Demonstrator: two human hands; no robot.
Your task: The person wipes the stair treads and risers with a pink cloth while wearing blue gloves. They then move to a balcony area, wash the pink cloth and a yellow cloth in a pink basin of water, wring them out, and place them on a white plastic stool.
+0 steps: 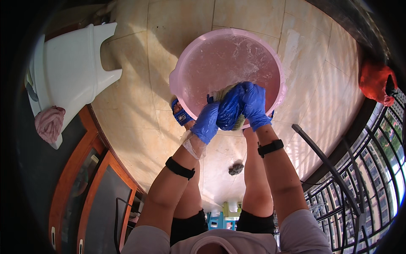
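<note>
Both my hands wear blue rubber gloves and meet over the near rim of a round pink basin (227, 31) of cloudy water. Between them is a wet, wrinkled bundle (229, 112), deep blue with grey-green fuzzy parts; it looks like cloth, but its exact kind does not show. My left hand (206, 120) is closed at the bundle's left side, fingers mostly hidden. From the right, my right hand (254, 103) curls its fingers over the top of it. A clear plastic cuff (194, 146) hangs at my left wrist.
A white plastic stool (69, 63) lies to the left, with a pink cloth (50, 123) on its edge. A grey scouring pad (236, 169) rests on the tiled floor between my legs. Farther right are a red bag (374, 82), a metal frame (325, 158) and black railings (363, 173).
</note>
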